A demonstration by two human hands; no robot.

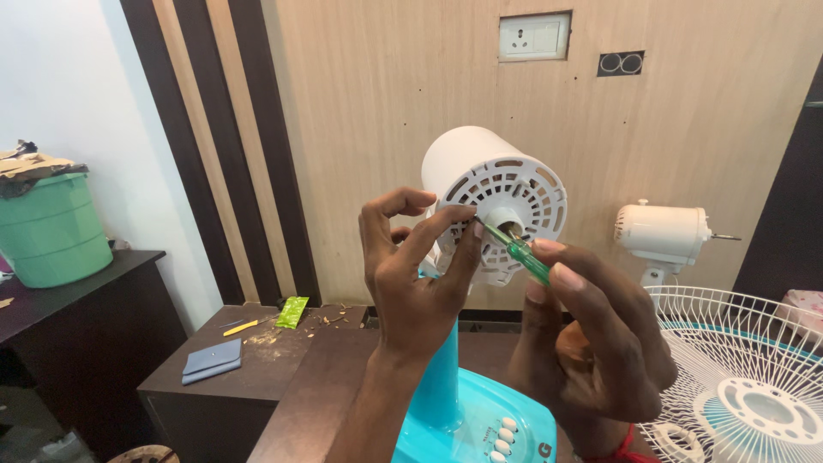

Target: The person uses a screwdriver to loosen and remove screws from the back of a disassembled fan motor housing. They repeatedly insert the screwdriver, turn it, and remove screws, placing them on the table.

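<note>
At frame centre, the left hand (411,283) is pinching the green screwdriver (514,249) tip against the white motor housing (493,201). The right hand (596,343) is closing around its handle, blocking the turquoise fan base (467,420); a wire guard (746,377) is lying lower right.

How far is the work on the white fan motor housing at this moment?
Done: the white wire fan guard is off and lies at the right. In hand: the right hand holds a green-handled screwdriver at the centre of the white vented motor housing; the left hand steadies its tip. Left: the housing sits unopened on the turquoise stand.
</note>
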